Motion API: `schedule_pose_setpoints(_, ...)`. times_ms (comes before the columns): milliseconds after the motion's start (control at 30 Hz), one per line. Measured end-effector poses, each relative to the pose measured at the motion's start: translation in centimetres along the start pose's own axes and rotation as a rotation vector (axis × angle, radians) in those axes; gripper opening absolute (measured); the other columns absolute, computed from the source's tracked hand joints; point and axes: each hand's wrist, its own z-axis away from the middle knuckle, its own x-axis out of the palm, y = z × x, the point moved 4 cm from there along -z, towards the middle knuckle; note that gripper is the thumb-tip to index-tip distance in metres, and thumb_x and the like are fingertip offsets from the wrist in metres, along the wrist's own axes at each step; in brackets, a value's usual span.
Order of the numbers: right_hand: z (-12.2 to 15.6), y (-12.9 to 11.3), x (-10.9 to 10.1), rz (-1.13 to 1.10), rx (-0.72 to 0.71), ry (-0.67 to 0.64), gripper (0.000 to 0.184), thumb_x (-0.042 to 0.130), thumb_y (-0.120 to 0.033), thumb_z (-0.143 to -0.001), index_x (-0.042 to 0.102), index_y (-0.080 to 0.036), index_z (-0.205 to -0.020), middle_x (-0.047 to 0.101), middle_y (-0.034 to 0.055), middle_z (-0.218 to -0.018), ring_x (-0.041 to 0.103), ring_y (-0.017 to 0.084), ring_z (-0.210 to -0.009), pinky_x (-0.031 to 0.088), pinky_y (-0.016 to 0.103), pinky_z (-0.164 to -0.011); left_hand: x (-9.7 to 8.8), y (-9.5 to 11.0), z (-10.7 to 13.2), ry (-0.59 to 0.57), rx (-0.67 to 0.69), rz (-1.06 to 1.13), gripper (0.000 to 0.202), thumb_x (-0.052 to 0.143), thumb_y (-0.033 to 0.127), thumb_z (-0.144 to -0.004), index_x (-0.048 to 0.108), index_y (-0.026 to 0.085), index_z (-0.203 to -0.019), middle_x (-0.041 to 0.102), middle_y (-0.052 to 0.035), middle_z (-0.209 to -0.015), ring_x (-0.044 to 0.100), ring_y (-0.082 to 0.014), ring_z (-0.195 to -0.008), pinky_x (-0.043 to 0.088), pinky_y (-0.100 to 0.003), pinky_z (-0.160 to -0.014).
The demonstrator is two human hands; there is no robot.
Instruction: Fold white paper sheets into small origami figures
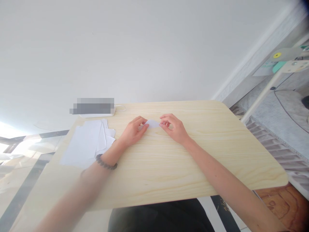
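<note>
A small white piece of paper [153, 123] lies on the light wooden table [183, 167], near its far edge. My left hand [133, 131] pinches the paper's left end with thumb and fingers closed. My right hand [174, 128] pinches its right end the same way. A dark bead bracelet [105, 164] is on my left wrist.
A loose pile of white paper sheets [88, 141] lies on the table's left side. A white flat device [96, 114] with a cable sits at the far left edge against the white wall. A white stand [265, 93] and a grey rug [285, 116] are at the right.
</note>
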Motion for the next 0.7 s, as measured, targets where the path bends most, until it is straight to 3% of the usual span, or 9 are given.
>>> schedule_pose_setpoints(333, 0.17, 0.43, 0.32, 0.028, 0.021, -0.061, 0.010, 0.054, -0.024, -0.076, 0.054, -0.021, -0.086, 0.051, 0.0041, -0.106, 0.054, 0.010, -0.073, 0.048, 0.026, -0.067, -0.30, 0.14, -0.01, 0.024, 0.044, 0.001, 0.018, 0.039, 0.027, -0.085, 0.054, 0.017, -0.087, 0.053, -0.0056, -0.088, 0.050, -0.0162, -0.086, 0.040, -0.029, -0.079)
schedule_pose_setpoints(533, 0.33, 0.00, 0.45, 0.129, 0.014, -0.101, 0.010, 0.053, -0.024, -0.077, 0.055, -0.023, -0.086, 0.049, 0.0033, -0.111, 0.055, 0.014, -0.087, 0.047, 0.027, -0.071, -0.34, -0.23, 0.08, 0.098, 0.036, -0.051, 0.019, 0.044, 0.028, -0.083, 0.058, 0.017, -0.091, 0.049, -0.0053, -0.086, 0.048, -0.0165, -0.084, 0.041, -0.030, -0.076)
schedule_pose_setpoints(700, 0.26, -0.56, 0.45, 0.172, -0.025, -0.110, 0.008, 0.055, -0.026, -0.075, 0.056, -0.022, -0.082, 0.049, 0.0035, -0.110, 0.052, 0.016, -0.094, 0.044, 0.030, -0.080, -0.27, -0.26, 0.03, 0.069, 0.042, -0.080, 0.018, 0.044, 0.028, -0.083, 0.058, 0.017, -0.087, 0.051, -0.0039, -0.080, 0.047, -0.0165, -0.081, 0.040, -0.032, -0.077)
